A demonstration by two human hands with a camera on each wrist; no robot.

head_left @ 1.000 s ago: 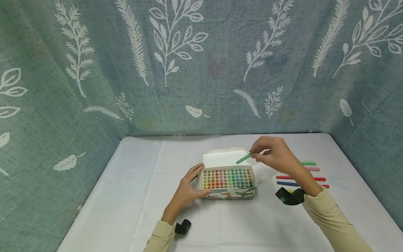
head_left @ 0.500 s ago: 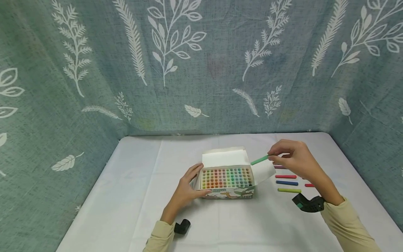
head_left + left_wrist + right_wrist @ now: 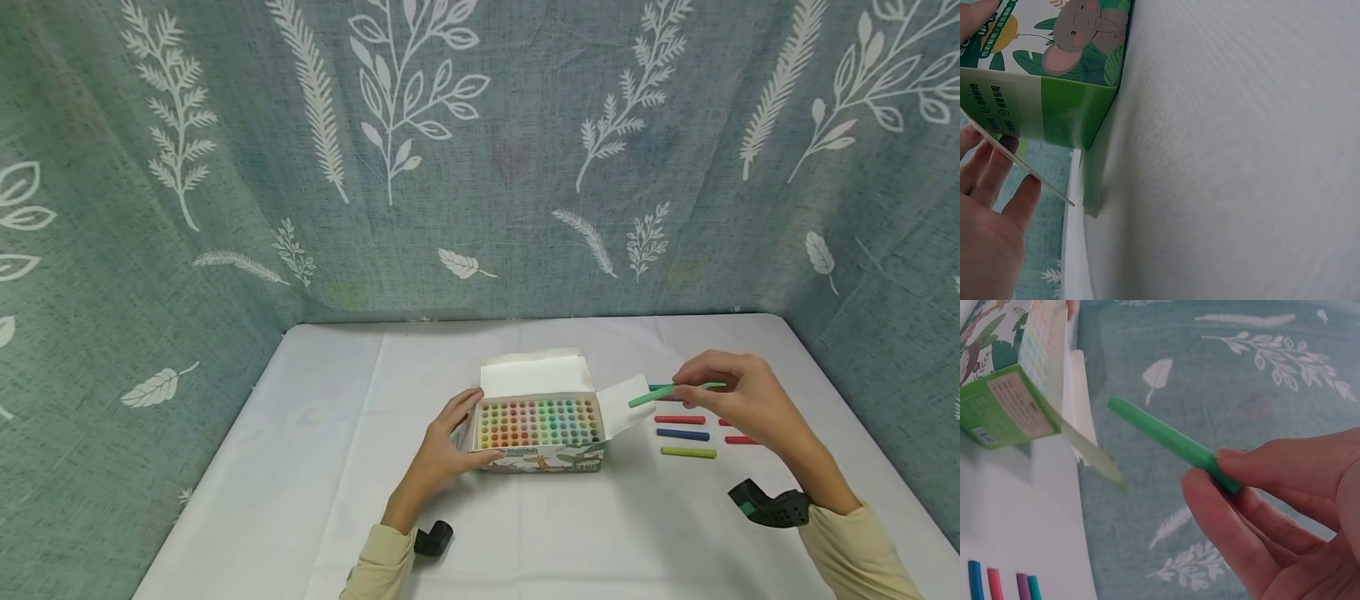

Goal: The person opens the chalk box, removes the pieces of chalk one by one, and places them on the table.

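An opened cardboard box (image 3: 543, 460) holds rows of coloured chalk sticks, their round ends facing up. My left hand (image 3: 441, 450) grips its left end, thumb on the front and fingers at the left side; in the left wrist view the fingers touch a side flap (image 3: 1029, 165). Between thumb and fingertips, my right hand (image 3: 738, 396) pinches a green chalk stick (image 3: 1160, 434) near one end. It is held in the air, right of the box. Below that hand lie loose chalk sticks, among them a red one (image 3: 680, 420), a blue one (image 3: 682, 434) and a lime one (image 3: 688, 452).
The box's white lid (image 3: 536, 375) stands folded back, and a side flap (image 3: 624, 404) sticks out to the right. A white cloth (image 3: 555, 542) covers the table. Behind it hangs a leaf-patterned curtain (image 3: 517, 242). My right hand partly hides some loose sticks.
My right hand has carried the green chalk stick rightward, from above the open lid to over the loose sticks. My left hand stays on the box.
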